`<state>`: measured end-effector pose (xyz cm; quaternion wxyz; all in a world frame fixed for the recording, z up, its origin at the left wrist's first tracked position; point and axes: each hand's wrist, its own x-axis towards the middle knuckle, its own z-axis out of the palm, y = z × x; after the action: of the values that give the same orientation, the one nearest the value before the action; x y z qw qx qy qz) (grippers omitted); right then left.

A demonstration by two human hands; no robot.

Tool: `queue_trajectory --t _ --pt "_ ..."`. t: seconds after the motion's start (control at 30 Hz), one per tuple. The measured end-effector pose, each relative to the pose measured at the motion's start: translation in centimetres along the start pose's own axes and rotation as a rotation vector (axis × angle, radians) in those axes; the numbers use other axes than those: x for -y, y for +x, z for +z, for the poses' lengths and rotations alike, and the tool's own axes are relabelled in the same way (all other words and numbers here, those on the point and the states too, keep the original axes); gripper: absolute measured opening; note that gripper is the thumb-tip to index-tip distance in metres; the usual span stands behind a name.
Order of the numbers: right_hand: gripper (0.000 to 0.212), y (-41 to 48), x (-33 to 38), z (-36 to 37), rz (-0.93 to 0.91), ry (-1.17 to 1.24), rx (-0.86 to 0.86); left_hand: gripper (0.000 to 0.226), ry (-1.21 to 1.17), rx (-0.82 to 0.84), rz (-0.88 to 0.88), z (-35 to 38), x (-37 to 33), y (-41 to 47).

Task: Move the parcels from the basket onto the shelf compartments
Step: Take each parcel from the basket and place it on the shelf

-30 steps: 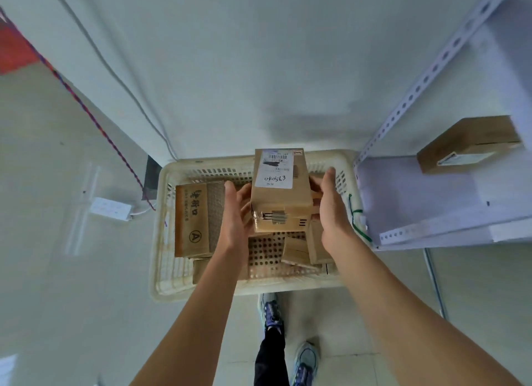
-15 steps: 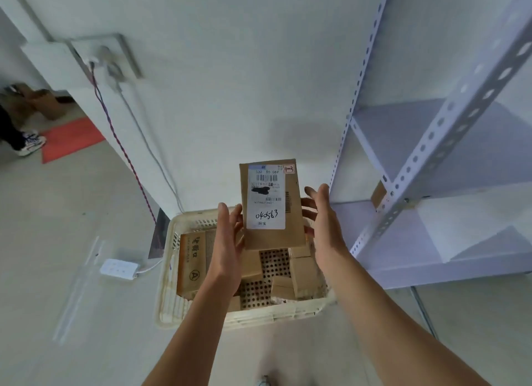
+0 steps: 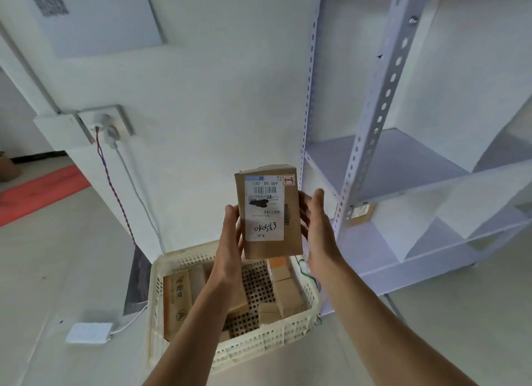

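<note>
I hold a brown cardboard parcel (image 3: 267,213) upright above the basket, its white label with a barcode and handwritten digits facing me. My left hand (image 3: 230,250) grips its left side, thumb at the front edge. My right hand (image 3: 316,227) lies against its right side with straight fingers. Below stands the cream plastic basket (image 3: 259,345) on the floor, with several more brown parcels inside, one large (image 3: 175,302) at the left and smaller ones (image 3: 285,293) at the right. The white metal shelf (image 3: 383,166) rises at the right, its compartments open toward me.
One brown parcel (image 3: 359,214) lies on a lower shelf level behind the perforated upright. A white power strip (image 3: 89,332) lies on the floor left of the basket. A twisted red cable (image 3: 115,190) runs down from a wall socket (image 3: 106,125).
Both hands have lifted the parcel up out of the basket and turned its label toward me. The view has tilted upward, and more of the shelf shows.
</note>
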<state>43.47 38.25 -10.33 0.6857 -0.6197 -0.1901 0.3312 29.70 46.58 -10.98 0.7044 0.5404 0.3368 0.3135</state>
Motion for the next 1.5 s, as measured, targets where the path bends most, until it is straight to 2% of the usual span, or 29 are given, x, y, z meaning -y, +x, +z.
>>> queue_trajectory --t 0.1,0.3,0.5,0.77,0.93,1.07,1.3,1.43,1.5 --pt "0.052 -2.1 1.3 -0.5 -0.051 0.002 -0.035 0.053 0.035 0.067 0.028 0.7 -1.1 -1.4" --pt "0.056 -5.7 2.4 -2.9 -0.101 0.003 -0.130 0.047 0.040 0.239 0.080 2.3 -2.0 -3.8" --pt "0.052 -8.4 3.5 -6.1 -0.115 -0.023 -0.240 0.071 0.071 0.412 0.103 5.3 -2.3 -5.5" --pt "0.047 -10.5 5.5 -12.8 -0.155 0.010 -0.376 0.076 0.093 0.553 0.118 12.3 -2.1 -6.8" --pt "0.061 -10.7 6.6 -19.0 -0.163 0.027 -0.425 0.069 0.133 0.599 0.135 19.0 -1.2 -7.1" --pt "0.048 -10.7 8.1 -25.6 -0.181 0.049 -0.467 0.069 0.138 0.623 0.146 26.0 0.0 -7.4" --pt "0.054 -10.7 10.8 -39.2 -0.187 0.084 -0.489 0.069 0.118 0.662 0.115 39.6 2.1 -9.2" --pt "0.054 -10.2 12.1 -45.8 -0.184 0.084 -0.516 0.061 0.127 0.676 0.116 46.2 3.0 -10.1" --pt "0.055 -9.9 12.7 -48.1 -0.176 0.104 -0.526 0.065 0.128 0.684 0.107 48.8 3.4 -10.2"
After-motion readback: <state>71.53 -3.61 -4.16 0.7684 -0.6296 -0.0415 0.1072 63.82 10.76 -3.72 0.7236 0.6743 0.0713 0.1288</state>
